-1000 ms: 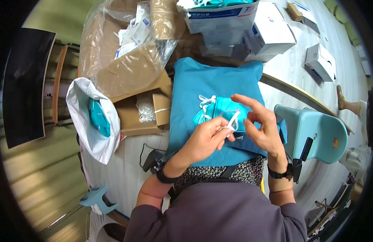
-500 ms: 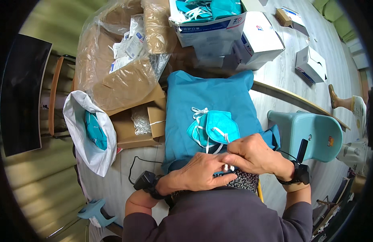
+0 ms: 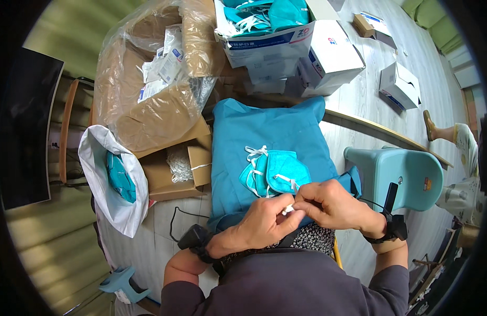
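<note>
Close in front of my body, my left hand (image 3: 266, 221) and my right hand (image 3: 335, 206) meet, each closed in a pinch. Between their fingertips shows a small bit of white cord (image 3: 288, 209); most of it is hidden by the fingers. Just beyond them, several teal face masks (image 3: 286, 171) with white straps lie overlapped on a blue cloth-covered cushion (image 3: 230, 129). One strap of the top mask crosses its front, and other straps lie bunched at the far left of the pile.
Left of the cushion stand a white sack (image 3: 86, 166) with teal masks inside and a cardboard box (image 3: 162, 192) holding white cords (image 3: 178, 164). Beyond are a plastic-lined carton (image 3: 143, 126) and an open box (image 3: 267, 50) of masks. A light-blue stool (image 3: 383, 158) and another person's leg (image 3: 443, 134) are at right.
Both hands have risen slightly away from my body, fingertips now closer together around the white cord. The whole view has shifted a little; the masks remain on the cushion.
</note>
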Demonstrator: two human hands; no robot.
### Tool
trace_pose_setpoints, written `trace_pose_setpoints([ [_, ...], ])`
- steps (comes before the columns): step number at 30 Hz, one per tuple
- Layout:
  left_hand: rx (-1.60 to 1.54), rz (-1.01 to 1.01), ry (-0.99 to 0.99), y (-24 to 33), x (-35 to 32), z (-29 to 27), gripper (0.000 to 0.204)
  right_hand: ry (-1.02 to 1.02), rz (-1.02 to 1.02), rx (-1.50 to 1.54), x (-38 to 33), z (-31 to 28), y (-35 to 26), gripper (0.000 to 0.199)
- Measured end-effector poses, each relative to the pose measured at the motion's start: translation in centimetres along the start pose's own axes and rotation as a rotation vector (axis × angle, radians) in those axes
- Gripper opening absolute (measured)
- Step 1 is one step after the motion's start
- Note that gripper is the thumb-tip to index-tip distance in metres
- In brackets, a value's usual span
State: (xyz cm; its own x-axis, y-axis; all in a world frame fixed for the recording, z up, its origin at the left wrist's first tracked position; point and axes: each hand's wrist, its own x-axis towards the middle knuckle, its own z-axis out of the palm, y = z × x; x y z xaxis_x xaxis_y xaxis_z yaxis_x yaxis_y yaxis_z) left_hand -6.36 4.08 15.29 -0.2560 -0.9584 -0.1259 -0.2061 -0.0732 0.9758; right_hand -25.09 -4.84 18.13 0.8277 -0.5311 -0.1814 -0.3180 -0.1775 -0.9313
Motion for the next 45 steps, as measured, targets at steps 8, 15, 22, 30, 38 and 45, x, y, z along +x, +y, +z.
trace_pose_setpoints([
  [8, -0.168, 0.038, -0.028, 0.1, 0.3, -0.3, 0.034, -0.066, -0.040, 0.168, 0.1, -0.8, -0.4, 0.007],
  [15, -0.331, 0.019, -0.321, 4.3, -1.6, -3.1, 0.028, -0.270, 0.257, 0.891, -1.7, 0.7, -3.2, 0.039],
  [22, -0.254, -0.236, -0.369, 2.0, -4.9, -4.4, 0.026, -0.137, 0.357, 0.770, -2.4, 1.2, -3.2, 0.051],
  [30, -0.226, -0.198, -0.320, 3.1, -6.0, -5.9, 0.027, -0.084, 0.389, 0.615, -4.7, -2.4, -4.0, 0.049],
  [38, -0.460, -0.402, -0.190, 1.2, -6.7, -6.8, 0.026, 0.138, 0.490, 0.691, -3.5, -2.4, -1.8, 0.044],
  [45, -0.920, -0.428, 0.079, -4.8, -3.3, -3.1, 0.038, 0.059, 0.504, 0.875, 0.6, 5.3, 0.6, 0.040],
])
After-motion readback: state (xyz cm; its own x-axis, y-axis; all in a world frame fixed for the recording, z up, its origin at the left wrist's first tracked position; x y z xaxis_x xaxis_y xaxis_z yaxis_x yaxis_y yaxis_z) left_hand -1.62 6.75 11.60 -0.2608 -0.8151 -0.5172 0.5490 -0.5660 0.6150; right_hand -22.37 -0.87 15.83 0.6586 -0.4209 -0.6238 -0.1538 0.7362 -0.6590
